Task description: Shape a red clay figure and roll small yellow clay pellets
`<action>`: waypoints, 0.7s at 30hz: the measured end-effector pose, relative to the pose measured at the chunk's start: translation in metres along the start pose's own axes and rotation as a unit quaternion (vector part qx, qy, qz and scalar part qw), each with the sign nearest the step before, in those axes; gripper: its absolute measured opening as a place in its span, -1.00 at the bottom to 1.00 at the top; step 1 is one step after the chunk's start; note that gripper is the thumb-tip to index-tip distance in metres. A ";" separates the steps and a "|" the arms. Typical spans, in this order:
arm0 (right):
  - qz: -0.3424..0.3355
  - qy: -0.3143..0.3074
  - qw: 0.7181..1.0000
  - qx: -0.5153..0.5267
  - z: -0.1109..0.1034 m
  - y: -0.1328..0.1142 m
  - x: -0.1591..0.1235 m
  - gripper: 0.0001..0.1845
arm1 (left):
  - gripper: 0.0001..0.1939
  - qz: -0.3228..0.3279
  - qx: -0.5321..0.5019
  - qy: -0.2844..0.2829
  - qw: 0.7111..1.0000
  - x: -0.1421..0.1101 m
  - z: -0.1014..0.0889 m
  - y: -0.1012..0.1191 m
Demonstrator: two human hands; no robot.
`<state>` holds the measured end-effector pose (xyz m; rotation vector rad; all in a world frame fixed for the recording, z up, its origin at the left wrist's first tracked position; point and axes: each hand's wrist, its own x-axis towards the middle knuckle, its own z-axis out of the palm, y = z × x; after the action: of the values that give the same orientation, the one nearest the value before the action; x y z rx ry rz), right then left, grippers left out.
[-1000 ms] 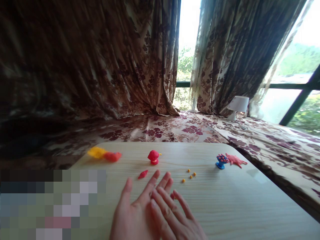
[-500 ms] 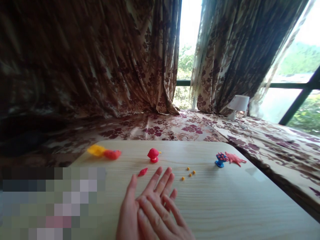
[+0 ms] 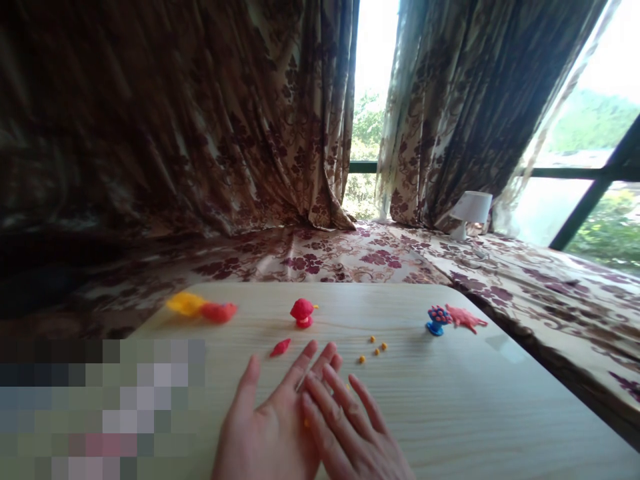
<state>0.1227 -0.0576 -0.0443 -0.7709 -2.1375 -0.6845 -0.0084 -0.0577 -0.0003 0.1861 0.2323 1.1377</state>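
My left hand (image 3: pixel 270 427) lies palm up low in the middle, with its fingers stretched out and its thumb apart. My right hand (image 3: pixel 355 430) rests palm down across the left palm and fingers, its own fingers extended. A small yellow bit of modelling clay (image 3: pixel 307 423) shows at the edge between the two palms, mostly hidden by the right fingers. Just beyond my fingertips are several small yellow clay balls (image 3: pixel 377 351) and a red pointed clay piece (image 3: pixel 281 347).
On the pale wooden table (image 3: pixel 475 400) stand a red clay figure (image 3: pixel 303 313) and a blue cup shape with red dots (image 3: pixel 437 320). A pink flat clay piece (image 3: pixel 465 318) touches the cup. A yellow and red clay piece (image 3: pixel 219 312) lies left. Behind is a white lamp (image 3: pixel 471 207).
My right hand has slid right and back across the left palm, baring more of it. The yellow bit between the palms has come into view. The camera has shifted slightly.
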 end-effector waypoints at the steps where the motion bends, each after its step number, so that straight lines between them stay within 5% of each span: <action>1: 0.002 0.006 1.000 0.004 -0.004 0.004 -0.001 -0.68 | -0.26 0.009 -0.008 -0.009 1.000 0.000 0.000 0.002; 9: 0.081 -0.016 0.978 0.193 -0.029 0.020 0.012 -0.87 | -0.45 -0.005 -0.011 -0.031 0.999 0.004 -0.002 -0.014; 12: 0.130 -0.075 0.956 0.250 -0.038 0.033 0.008 -0.92 | -0.48 0.013 0.023 0.042 0.999 0.000 0.001 -0.017; 16: 0.255 -0.180 0.930 0.195 -0.039 0.059 -0.009 -0.87 | -0.49 0.121 0.083 0.157 0.977 -0.010 0.003 -0.004; 21: 0.259 -0.254 0.926 0.107 -0.031 0.080 -0.012 -0.81 | -0.62 0.159 0.140 0.199 0.957 -0.022 0.001 0.004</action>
<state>0.1998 -0.0285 -0.0180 -1.4335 -2.2446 0.0425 -0.0201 -0.0759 0.0037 0.2493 0.7457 1.4569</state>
